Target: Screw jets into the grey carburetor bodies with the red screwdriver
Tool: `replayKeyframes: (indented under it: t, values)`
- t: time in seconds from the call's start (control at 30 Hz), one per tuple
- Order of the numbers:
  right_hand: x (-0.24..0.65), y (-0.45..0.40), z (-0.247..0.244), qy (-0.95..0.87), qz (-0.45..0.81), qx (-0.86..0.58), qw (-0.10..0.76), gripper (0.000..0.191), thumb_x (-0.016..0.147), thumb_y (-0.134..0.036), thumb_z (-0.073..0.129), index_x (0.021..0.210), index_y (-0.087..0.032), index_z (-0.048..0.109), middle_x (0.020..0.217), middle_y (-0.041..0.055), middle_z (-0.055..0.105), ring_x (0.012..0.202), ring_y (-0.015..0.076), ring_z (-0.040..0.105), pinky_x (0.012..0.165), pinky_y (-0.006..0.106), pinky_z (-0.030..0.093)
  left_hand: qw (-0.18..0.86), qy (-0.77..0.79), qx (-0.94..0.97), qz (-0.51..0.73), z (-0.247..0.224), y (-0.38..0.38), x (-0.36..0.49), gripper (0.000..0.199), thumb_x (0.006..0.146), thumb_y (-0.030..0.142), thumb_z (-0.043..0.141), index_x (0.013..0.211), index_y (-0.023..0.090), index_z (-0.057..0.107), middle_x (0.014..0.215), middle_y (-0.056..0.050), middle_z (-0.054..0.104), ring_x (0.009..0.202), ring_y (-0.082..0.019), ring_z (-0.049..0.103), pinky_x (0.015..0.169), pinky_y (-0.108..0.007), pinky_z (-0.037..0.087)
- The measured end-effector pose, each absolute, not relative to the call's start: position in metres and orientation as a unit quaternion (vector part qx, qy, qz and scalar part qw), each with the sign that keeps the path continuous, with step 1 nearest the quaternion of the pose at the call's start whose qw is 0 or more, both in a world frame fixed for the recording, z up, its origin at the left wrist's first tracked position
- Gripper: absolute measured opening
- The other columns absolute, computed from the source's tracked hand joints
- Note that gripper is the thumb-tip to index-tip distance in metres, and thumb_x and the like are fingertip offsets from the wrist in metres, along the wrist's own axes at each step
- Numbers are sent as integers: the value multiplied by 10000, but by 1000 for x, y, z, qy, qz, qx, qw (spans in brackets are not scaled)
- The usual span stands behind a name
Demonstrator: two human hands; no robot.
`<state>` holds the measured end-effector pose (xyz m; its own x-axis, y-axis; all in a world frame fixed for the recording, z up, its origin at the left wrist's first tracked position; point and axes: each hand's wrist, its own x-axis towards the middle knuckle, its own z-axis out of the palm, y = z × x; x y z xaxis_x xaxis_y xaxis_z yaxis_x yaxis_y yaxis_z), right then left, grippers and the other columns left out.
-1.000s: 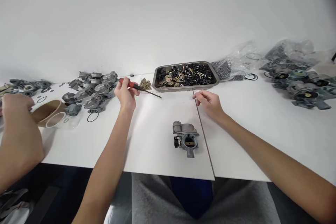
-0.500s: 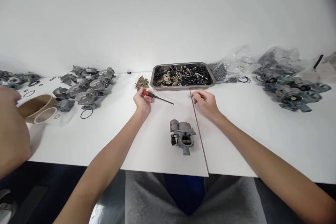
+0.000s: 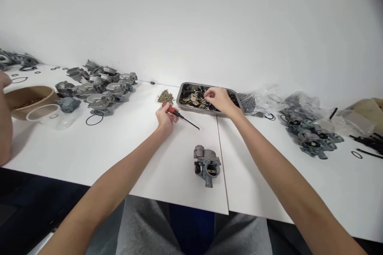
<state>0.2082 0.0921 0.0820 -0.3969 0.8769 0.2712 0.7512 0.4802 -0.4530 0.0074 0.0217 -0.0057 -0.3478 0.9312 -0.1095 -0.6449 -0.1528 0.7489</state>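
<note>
My left hand (image 3: 166, 120) is closed round the red handle of a screwdriver (image 3: 188, 121), whose dark shaft points to the right over the white table. A tiny piece shows at the shaft's tip. Over the metal tray (image 3: 196, 109) of small black and brass-coloured parts is my right hand (image 3: 218, 99), its fingertips pinched together low over the parts; what they hold, if anything, is too small to make out. One grey carburetor (image 3: 207, 166) sits on the table in front of me, touched by neither hand.
Small brass pieces (image 3: 165, 97) lie in a pile left of the tray. Several carburetors (image 3: 101, 87) stand at the left, others (image 3: 312, 137) at the right near plastic bags (image 3: 269, 97). Another person's arm (image 3: 5, 127) is at the far left beside a brown bowl (image 3: 30, 103).
My right hand has moved up from the table to over the tray. The view has turned and tilted a little. My left hand still holds the screwdriver.
</note>
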Motion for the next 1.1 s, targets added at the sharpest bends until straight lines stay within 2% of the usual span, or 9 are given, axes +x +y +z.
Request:
replayKeyframes:
  t: [0.13, 0.33, 0.5, 0.73, 0.83, 0.93, 1.0, 1.1]
  values:
    - [172, 133, 69, -840, 147, -489, 186, 151, 759, -155, 686, 904, -128, 720, 953, 87, 725, 804, 160, 625, 752, 260, 459, 543, 365, 188, 732, -7, 22, 7, 246, 705, 384, 589, 754, 187, 449, 545, -23, 611, 273, -99, 364, 336, -244, 284]
    - [162, 163, 48, -838, 174, -502, 126, 137, 710, -189, 770, 817, -125, 715, 864, 82, 727, 725, 154, 623, 726, 262, 470, 557, 358, 182, 727, -6, 25, 7, 246, 702, 376, 585, 770, 187, 444, 552, -34, 623, 265, -108, 376, 329, -234, 246]
    - [165, 167, 44, -832, 164, -505, 160, 185, 690, -182, 771, 854, -123, 708, 896, 89, 728, 753, 156, 628, 730, 263, 475, 566, 352, 188, 721, -3, 25, 6, 191, 713, 340, 539, 772, 189, 438, 545, -39, 624, 258, -120, 374, 322, -245, 261]
    - [174, 145, 55, -825, 148, -474, 269, 58, 728, -197, 701, 748, -142, 698, 757, 56, 718, 701, 164, 629, 702, 278, 469, 579, 345, 186, 715, -3, 24, 5, 174, 717, 332, 523, 776, 189, 443, 548, -46, 623, 255, -127, 368, 320, -250, 249]
    - [188, 124, 66, -814, 145, -461, 323, 66, 759, -215, 660, 765, -151, 676, 815, 73, 726, 735, 181, 644, 706, 297, 484, 578, 347, 183, 716, -2, 23, 5, 169, 715, 323, 525, 781, 189, 446, 561, -45, 625, 261, -122, 371, 325, -244, 238]
    - [212, 84, 71, -811, 143, -440, 359, 68, 804, -225, 608, 763, -172, 610, 944, 86, 724, 852, 194, 668, 744, 302, 505, 578, 344, 182, 717, -2, 22, 5, 168, 721, 323, 530, 779, 188, 449, 569, -36, 624, 271, -106, 364, 339, -239, 258]
    - [231, 48, 66, -837, 133, -398, 350, 117, 831, -211, 584, 722, -190, 546, 942, 79, 713, 944, 207, 667, 768, 304, 508, 579, 342, 180, 718, -3, 23, 4, 163, 725, 323, 527, 769, 189, 445, 572, -34, 622, 279, -102, 365, 350, -243, 283]
    - [255, -1, 46, -884, 102, -363, 277, 146, 891, -200, 516, 748, -198, 543, 982, 80, 703, 931, 210, 659, 789, 341, 509, 577, 336, 188, 721, -5, 23, 4, 159, 731, 324, 521, 752, 190, 438, 578, -39, 625, 286, -106, 373, 353, -253, 302]
